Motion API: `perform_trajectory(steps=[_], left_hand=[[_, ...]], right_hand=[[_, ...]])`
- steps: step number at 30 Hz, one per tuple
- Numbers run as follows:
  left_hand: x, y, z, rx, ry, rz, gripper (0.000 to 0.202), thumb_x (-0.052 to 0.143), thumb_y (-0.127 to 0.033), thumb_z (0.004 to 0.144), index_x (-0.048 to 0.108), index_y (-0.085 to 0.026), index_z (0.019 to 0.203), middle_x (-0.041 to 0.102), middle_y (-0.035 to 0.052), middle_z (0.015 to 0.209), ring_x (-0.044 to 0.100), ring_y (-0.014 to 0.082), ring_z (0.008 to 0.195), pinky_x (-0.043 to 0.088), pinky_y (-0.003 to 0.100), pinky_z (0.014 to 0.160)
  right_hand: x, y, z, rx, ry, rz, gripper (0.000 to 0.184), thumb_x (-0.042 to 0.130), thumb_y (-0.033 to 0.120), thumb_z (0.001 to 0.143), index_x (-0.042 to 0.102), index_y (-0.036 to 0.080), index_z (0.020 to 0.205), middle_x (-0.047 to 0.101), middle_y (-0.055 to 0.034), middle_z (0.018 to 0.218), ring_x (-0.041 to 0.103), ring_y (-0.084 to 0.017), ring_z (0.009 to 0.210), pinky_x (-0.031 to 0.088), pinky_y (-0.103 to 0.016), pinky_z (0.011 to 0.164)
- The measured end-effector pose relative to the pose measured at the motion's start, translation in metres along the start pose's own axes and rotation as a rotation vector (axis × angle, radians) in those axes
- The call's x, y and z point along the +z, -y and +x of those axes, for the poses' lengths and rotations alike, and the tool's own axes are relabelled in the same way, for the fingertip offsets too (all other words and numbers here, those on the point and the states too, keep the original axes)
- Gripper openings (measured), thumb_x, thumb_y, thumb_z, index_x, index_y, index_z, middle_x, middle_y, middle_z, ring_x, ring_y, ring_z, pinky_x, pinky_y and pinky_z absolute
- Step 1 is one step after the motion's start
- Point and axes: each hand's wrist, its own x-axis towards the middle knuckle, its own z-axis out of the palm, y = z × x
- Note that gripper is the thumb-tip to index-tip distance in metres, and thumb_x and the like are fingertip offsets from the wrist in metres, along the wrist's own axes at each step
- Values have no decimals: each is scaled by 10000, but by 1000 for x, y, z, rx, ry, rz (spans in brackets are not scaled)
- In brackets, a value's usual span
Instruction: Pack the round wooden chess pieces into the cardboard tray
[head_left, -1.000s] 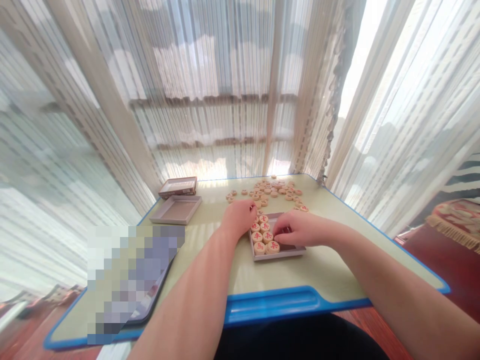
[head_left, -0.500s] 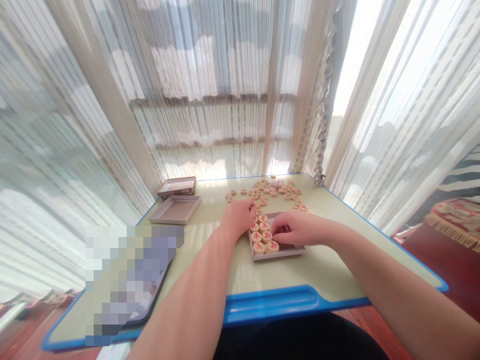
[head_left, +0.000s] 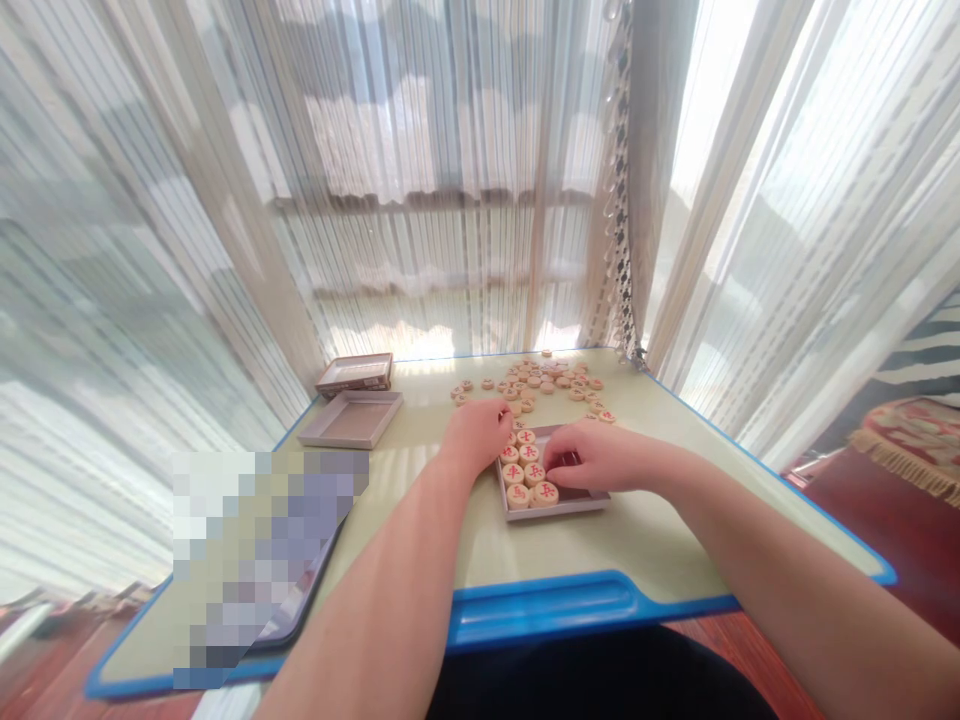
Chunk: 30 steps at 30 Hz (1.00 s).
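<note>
Against a second ago, little differs around the tray (head_left: 559,511): the same pieces (head_left: 534,474) show in it, and both hands stand almost where they were. The clear change is behind the table (head_left: 652,550), where the trimmed edge of the curtain (head_left: 621,190) at right hangs farther to the left and shows more of its dark pattern.

The tray lies on the table between the hands. The right hand (head_left: 589,453) reaches over its right side, fingers bent down into it, the tips at the right side of the second column of pieces, by the second one from the near edge. Whether they grip a piece or only rest against it, I cannot tell. The left hand (head_left: 480,435) is curled at the far left corner, partly covering the piece there; its fingertips are mostly hidden, so I cannot tell whether they hold anything.

The pieces are round, thick, pale wooden discs with red characters facing up, packed in two columns along the tray's left side. The tray is shallow, with pale walls and a brownish floor. More discs, the loose pieces (head_left: 547,383), lie scattered beyond it.
</note>
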Motion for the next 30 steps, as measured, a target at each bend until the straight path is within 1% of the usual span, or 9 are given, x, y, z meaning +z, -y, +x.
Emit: perform_trajectory(steps=[7, 13, 19, 22, 25, 30], left_hand=[[0, 0, 0, 3, -15, -4, 261, 394, -295, 815, 642, -220, 790, 679, 30, 797, 594, 182, 749, 392, 270, 645], [0, -1, 0, 1, -15, -2, 262, 392, -292, 811, 640, -220, 769, 677, 25, 774, 592, 181, 718, 390, 269, 615], [-1, 0, -1, 2, -14, 2, 268, 391, -300, 815, 643, -220, 771, 679, 28, 783, 596, 180, 737, 398, 267, 633], [0, 0, -1, 4, -13, 7, 270, 391, -303, 816, 647, -222, 786, 681, 29, 795, 598, 182, 748, 398, 267, 636], [0, 0, -1, 10, -14, 11, 270, 390, -301, 817, 649, -225, 802, 684, 28, 811, 600, 184, 757, 400, 270, 641], [-1, 0, -1, 11, -12, 10, 267, 389, -293, 818, 647, -224, 793, 682, 28, 800, 599, 182, 749, 400, 271, 644]], right_hand=[[0, 2, -1, 6, -1, 12, 155, 511, 277, 710, 654, 235, 755, 650, 23, 719, 537, -124, 618, 357, -219, 526], [1, -2, 0, 14, 9, 40, 163, 496, 251, 704, 654, 223, 734, 641, 24, 677, 534, -117, 593, 360, -215, 512], [0, -4, -2, -24, 65, 95, 165, 492, 195, 666, 651, 203, 713, 633, 28, 665, 537, -109, 593, 372, -205, 529], [-1, -2, -3, -31, 78, 96, 135, 522, 234, 668, 649, 193, 690, 626, 25, 651, 533, -110, 590, 372, -208, 534], [0, -2, -3, -16, 74, 89, 144, 538, 280, 675, 641, 181, 657, 614, 20, 625, 524, -109, 575, 365, -210, 524], [0, -2, -2, -29, 89, 93, 150, 543, 289, 681, 648, 182, 673, 616, 21, 626, 528, -106, 579, 379, -212, 552]])
